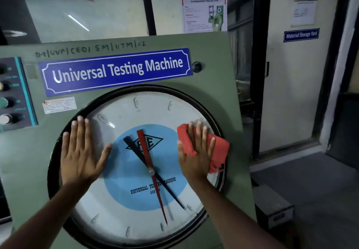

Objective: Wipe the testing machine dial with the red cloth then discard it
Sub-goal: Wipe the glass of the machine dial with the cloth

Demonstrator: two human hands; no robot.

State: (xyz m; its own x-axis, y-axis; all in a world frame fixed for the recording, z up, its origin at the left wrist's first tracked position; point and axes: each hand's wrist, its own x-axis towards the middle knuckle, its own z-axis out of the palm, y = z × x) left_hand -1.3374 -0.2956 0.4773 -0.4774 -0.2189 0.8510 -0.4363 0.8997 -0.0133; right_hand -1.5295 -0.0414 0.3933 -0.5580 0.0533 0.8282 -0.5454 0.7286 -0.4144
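**A:** Where is the red cloth (pixel 204 147) lying right now, taking the dial's centre hub (pixel 151 171) as the reference?

**B:** It is sitting to the right of the hub and a little above it, pressed flat against the dial glass (pixel 120 206), with its outer edge reaching the black rim (pixel 58 147) on that side.

**A:** And which hand is working it?

**B:** The right hand (pixel 194 155) is lying on top of it, fingers spread and pointing up. It is not clenching; the palm is pinning the cloth to the glass, with cloth showing on both sides of the fingers.

**A:** The left hand (pixel 81 151)?

**B:** It is resting open and empty on the glass to the left of the hub, fingertips reaching the rim. It is looking like a brace, I would say, not a wiping hand.

**A:** So which way is the work lying?

**B:** Everything unwiped, as far as I can judge, is lying left of and below the cloth: the blue disc (pixel 124 190) around the hub and the lower white band. The cloth's long side is slanting down and to the right, so a sweep leftward across the hub would be presenting its broad face.

**A:** Any catch?

**B:** The red pointer (pixel 149 157) and black pointer (pixel 136 149) appear to be sitting behind the glass, so I am not expecting the cloth to snag them.
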